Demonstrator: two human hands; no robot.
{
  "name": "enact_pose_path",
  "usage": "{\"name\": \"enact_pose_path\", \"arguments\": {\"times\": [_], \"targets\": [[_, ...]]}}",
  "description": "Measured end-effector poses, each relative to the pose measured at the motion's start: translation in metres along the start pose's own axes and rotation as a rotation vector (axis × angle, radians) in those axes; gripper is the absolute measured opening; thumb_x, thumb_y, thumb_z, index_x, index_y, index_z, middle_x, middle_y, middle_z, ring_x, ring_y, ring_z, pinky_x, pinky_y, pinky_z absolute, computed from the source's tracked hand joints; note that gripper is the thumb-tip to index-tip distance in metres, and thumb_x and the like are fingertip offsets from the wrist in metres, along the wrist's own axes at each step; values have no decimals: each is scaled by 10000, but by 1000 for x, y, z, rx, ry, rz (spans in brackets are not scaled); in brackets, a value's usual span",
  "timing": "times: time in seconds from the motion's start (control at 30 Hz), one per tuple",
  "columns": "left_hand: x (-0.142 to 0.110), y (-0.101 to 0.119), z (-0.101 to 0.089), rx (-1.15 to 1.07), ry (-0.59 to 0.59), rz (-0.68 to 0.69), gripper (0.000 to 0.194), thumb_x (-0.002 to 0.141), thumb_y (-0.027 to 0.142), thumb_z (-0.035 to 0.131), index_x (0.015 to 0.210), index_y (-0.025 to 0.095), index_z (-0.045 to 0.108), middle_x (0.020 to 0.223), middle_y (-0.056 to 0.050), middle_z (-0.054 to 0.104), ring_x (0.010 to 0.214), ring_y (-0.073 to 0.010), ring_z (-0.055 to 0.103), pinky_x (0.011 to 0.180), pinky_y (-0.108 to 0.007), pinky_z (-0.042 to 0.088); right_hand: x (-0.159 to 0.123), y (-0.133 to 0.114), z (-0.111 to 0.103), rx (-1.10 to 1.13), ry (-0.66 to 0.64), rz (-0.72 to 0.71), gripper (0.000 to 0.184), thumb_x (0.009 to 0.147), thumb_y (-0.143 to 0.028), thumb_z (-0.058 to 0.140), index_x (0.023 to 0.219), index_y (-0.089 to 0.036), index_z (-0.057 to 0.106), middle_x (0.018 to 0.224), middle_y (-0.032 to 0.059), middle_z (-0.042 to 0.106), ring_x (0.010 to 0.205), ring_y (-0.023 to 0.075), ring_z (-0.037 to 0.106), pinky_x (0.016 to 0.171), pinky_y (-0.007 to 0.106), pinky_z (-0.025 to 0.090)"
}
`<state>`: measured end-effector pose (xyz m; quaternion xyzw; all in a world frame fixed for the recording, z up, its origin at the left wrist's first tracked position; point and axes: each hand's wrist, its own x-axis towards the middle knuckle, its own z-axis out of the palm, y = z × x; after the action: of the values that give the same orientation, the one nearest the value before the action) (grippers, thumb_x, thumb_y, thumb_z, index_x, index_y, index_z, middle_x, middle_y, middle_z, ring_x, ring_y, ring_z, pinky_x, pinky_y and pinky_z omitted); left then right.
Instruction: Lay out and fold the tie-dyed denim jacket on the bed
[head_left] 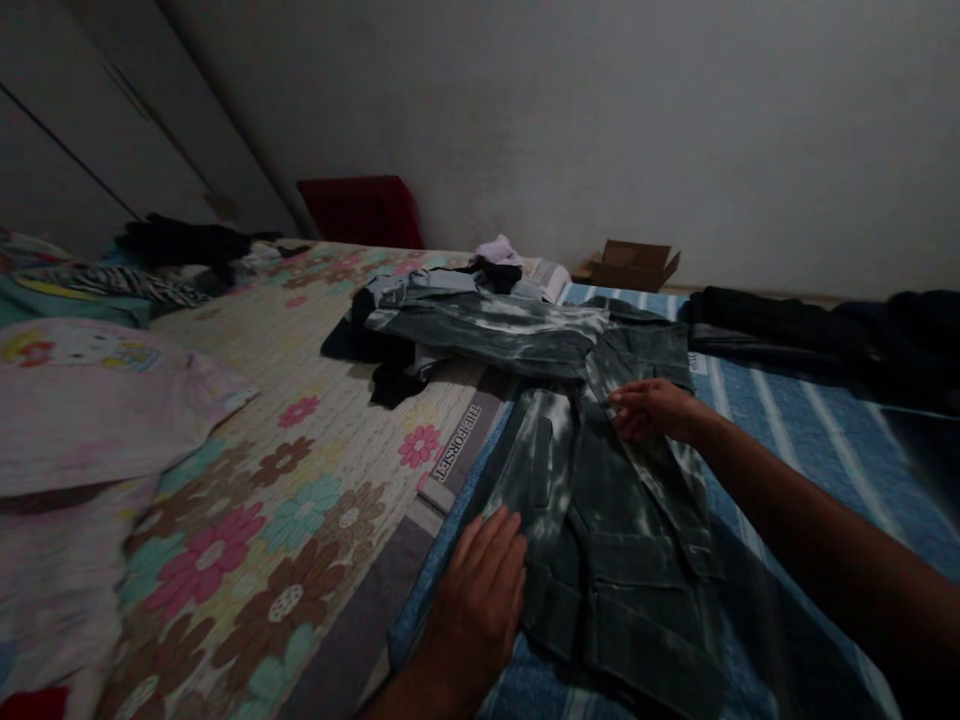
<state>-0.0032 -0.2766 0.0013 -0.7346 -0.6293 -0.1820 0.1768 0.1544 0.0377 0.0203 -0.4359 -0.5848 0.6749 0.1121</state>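
A grey tie-dye garment (600,500), probably cargo trousers in this dim light, lies spread on the blue striped sheet (787,420) of the bed, near its front edge. The left hand (480,590) rests flat and open on the garment's left edge, holding nothing. The right hand (652,410) touches its middle, fingers loosely curled; I cannot tell whether they pinch cloth. A flowered sheet (300,450) lies to the left.

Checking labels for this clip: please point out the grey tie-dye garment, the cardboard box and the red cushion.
grey tie-dye garment (600,540): head view, on its middle panel between the hands.
cardboard box (632,271): head view, on its front wall.
red cushion (358,211): head view, on its front face.
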Motion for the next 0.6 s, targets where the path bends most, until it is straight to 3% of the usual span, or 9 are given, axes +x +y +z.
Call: {"name": "enact_pose_path", "arguments": {"times": [0.17,0.27,0.4,0.5,0.6], "targets": [[-1,-3,3,-4,0,9,302,898,92,405,1130,112,597,1209,-138,645,1201,-259,550,988,-451,484,-9,-4,-5,-15,-13,-36,170,794,-276,661,870,-148,578,665,48,676,510,160,648,412,210,459],[-1,-5,5,9,17,28,298,905,97,402,1134,116,592,1202,-130,651,1187,-250,560,981,-439,481,-20,-5,-3,-139,-15,-66,187,784,-312,675,858,-159,595,640,25,660,493,148,629,428,217,459],[0,-9,8,25,47,65,293,907,96,405,1135,108,590,1195,-132,653,1171,-247,569,982,-429,466,-48,-1,-1,-648,-2,-165,244,793,-375,671,914,-164,650,594,7,628,482,133,586,458,218,409],[0,-10,10,21,56,76,280,912,93,412,1126,94,592,1187,-141,652,1170,-258,567,991,-440,449,-71,3,-2,-1108,43,-236,373,777,-441,683,1036,-172,662,721,51,670,647,182,630,535,241,391],[0,-10,11,15,56,78,270,918,91,415,1120,85,594,1182,-148,652,1173,-266,563,993,-452,441,-84,8,-9,-1243,35,-198,416,803,-457,649,1110,-177,633,825,70,680,738,210,641,564,254,395]]}}
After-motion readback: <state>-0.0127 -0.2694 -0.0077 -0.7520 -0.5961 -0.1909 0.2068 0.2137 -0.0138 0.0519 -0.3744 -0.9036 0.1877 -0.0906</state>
